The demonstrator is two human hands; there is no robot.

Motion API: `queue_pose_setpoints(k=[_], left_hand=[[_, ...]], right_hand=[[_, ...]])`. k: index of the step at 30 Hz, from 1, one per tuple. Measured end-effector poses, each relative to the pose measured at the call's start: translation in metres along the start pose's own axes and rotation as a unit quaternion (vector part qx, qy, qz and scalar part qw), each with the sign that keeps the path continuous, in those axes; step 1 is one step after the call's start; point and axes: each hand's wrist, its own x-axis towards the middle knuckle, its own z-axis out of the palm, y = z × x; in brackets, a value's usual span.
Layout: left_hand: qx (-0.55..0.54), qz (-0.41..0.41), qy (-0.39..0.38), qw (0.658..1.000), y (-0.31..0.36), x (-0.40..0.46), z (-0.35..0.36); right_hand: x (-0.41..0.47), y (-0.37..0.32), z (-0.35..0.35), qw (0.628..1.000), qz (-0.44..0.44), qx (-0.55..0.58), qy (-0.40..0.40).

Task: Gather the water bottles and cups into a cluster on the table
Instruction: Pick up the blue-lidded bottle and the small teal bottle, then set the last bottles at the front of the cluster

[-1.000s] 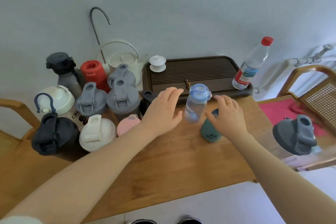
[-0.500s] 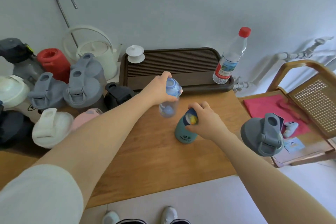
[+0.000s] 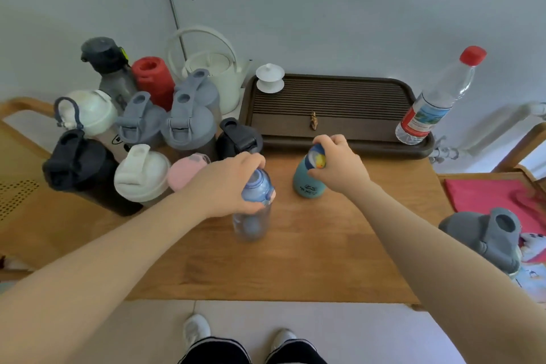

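My left hand [image 3: 229,183] grips the blue lid of a clear blue bottle [image 3: 252,223] that stands on the wooden table [image 3: 295,269] near its middle. My right hand [image 3: 339,165] is closed over the top of a short teal bottle [image 3: 307,185], a little to the right. A cluster of several bottles and shaker cups fills the table's left: a pink cup [image 3: 187,170], a white-lidded cup [image 3: 141,174], a black shaker [image 3: 78,168], grey-lidded shakers [image 3: 189,124] and a red bottle [image 3: 152,77].
A dark tea tray [image 3: 331,109] lies at the back, holding a clear plastic bottle with a red cap [image 3: 437,97] and a small white lidded cup [image 3: 270,77]. A white kettle [image 3: 212,68] stands beside it. A grey-lidded shaker [image 3: 487,236] sits on the chair at right.
My left hand took hold of the clear blue bottle and drew it toward me and to the left. My right hand closed on the teal bottle's top and stays there.
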Motion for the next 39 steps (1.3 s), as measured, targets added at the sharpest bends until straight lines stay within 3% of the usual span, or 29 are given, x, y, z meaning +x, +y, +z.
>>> queue_pose_setpoints(k=[3,6,14,17,22,25,27,30,34,39], left_hand=[[-0.012,-0.029,0.002,1.0,-0.014,-0.002,0.012],[0.02,0.006,0.027,0.999,-0.019,-0.003,0.013],[0.139,0.023,0.075,0.987,-0.03,0.001,0.018],[0.181,0.038,0.093,0.978,-0.025,0.003,0.016],[0.111,0.134,0.109,0.979,0.014,0.015,0.017],[0.087,0.225,0.101,0.965,0.044,0.024,0.028],[0.074,0.273,0.091,0.955,0.064,0.032,0.039],[0.061,0.304,0.07,0.948,0.092,0.037,0.057],[0.036,0.314,0.065,0.947,0.119,0.038,0.074],[0.031,0.286,0.079,0.954,0.118,0.039,0.074]], right_hand=[[0.019,-0.024,0.006,0.999,-0.033,-0.009,-0.014],[0.034,-0.04,0.012,0.998,-0.05,-0.027,-0.026],[0.046,-0.055,0.026,0.994,-0.02,-0.096,-0.049],[0.027,-0.05,0.014,0.996,-0.02,-0.087,-0.015],[-0.051,-0.026,-0.039,0.994,-0.036,-0.032,0.097],[-0.107,0.011,-0.075,0.974,0.024,-0.035,0.225],[-0.139,0.04,-0.092,0.957,0.098,-0.055,0.269],[-0.171,0.076,-0.094,0.958,0.212,-0.073,0.178],[-0.188,0.105,-0.069,0.97,0.226,0.019,0.089],[-0.176,0.109,-0.05,0.952,0.221,0.018,0.21]])
